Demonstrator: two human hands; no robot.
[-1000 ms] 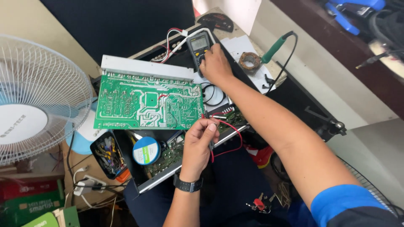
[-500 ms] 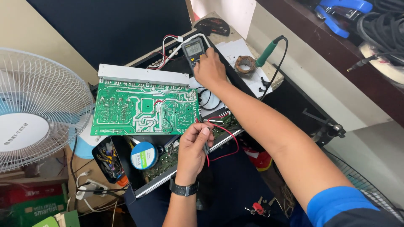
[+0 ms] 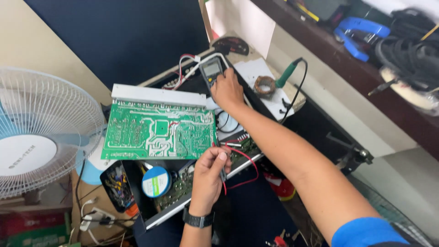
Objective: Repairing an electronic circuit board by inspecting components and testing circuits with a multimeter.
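While probes (image 3: 222, 170) meet it, one green board (image 3: 157, 132) (two hands, one meter (image 3: 211, 71)).

Electronics repair workshop — bare circuit board (image 3: 157, 136), multimeter (image 3: 211, 71), soldering iron (image 3: 288, 73) w/ tools about.

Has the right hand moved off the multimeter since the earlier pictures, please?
No. The right hand still rests on the multimeter, just above the green circuit board.
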